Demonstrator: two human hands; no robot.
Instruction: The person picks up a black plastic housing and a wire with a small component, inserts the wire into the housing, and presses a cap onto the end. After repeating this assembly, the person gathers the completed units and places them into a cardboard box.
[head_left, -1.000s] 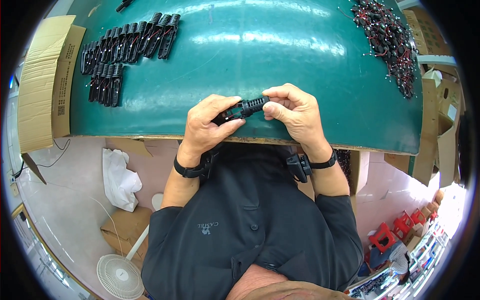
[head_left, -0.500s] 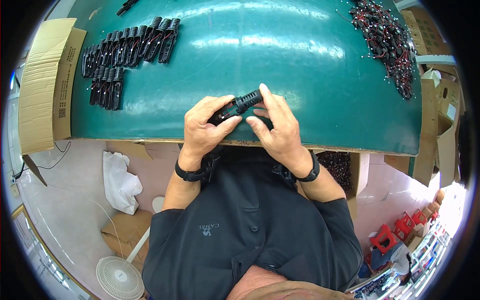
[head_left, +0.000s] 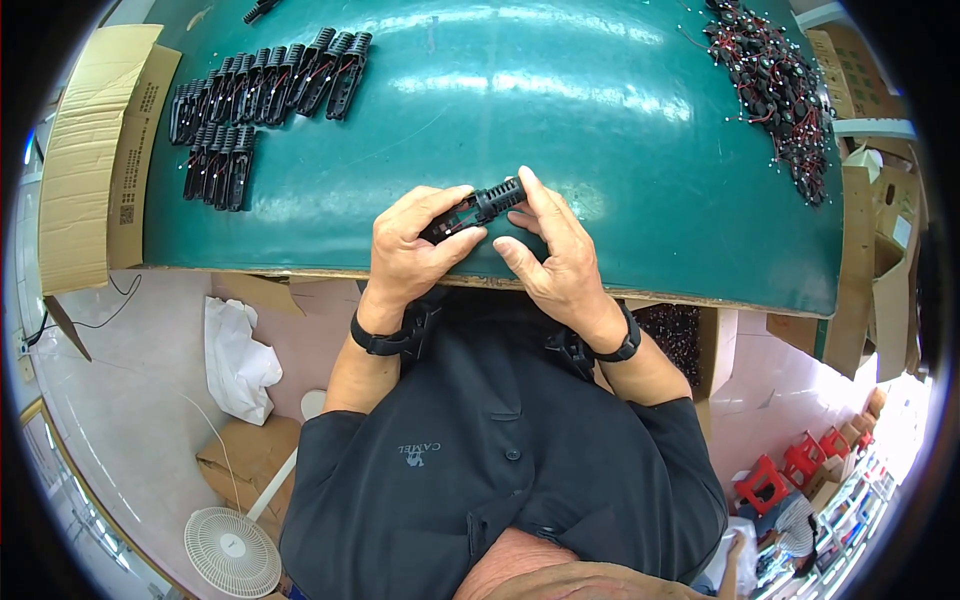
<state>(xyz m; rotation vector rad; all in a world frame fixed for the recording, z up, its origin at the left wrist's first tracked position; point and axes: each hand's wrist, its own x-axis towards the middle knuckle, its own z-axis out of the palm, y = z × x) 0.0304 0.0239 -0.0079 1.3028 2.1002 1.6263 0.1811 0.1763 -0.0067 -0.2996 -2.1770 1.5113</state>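
A black plastic housing [head_left: 497,201] with a ribbed cylindrical end is held over the near edge of the green table. My left hand [head_left: 412,240] is closed round its hollow body, thumb in front and fingers behind. Inside the hollow part a little red shows, but the fingers cover most of it. The ribbed end points up and to the right. My right hand [head_left: 556,250] has its index fingertip against that end, while its thumb stands apart and its other fingers are partly hidden behind.
Similar black housings [head_left: 270,85] with red wires lie in rows at the far left of the table [head_left: 420,150]. A heap of small black wired parts [head_left: 775,100] covers the far right. Cardboard boxes [head_left: 90,150] flank the table. Below left stands a fan [head_left: 232,552].
The whole view has shifted slightly. Both hands keep nearly the same hold and place on the housing; my right thumb sits a touch farther from it.
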